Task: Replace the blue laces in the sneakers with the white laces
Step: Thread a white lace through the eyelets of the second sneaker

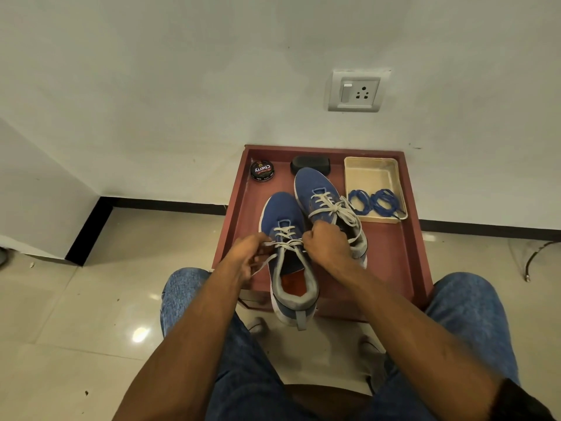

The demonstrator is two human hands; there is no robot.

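Both hands (left hand (247,253), right hand (326,243)) on near sneaker's (288,268) white lace (285,243).

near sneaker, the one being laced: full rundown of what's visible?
The near sneaker has a blue knit-looking upper, grey padded collar and heel tab, orange insole and pale sole. It sits upright on the red tray, toe toward the wall, heel overhanging the near edge, beside the other sneaker. White laces cross its eyelets; the left hand and right hand each grip a lace end.
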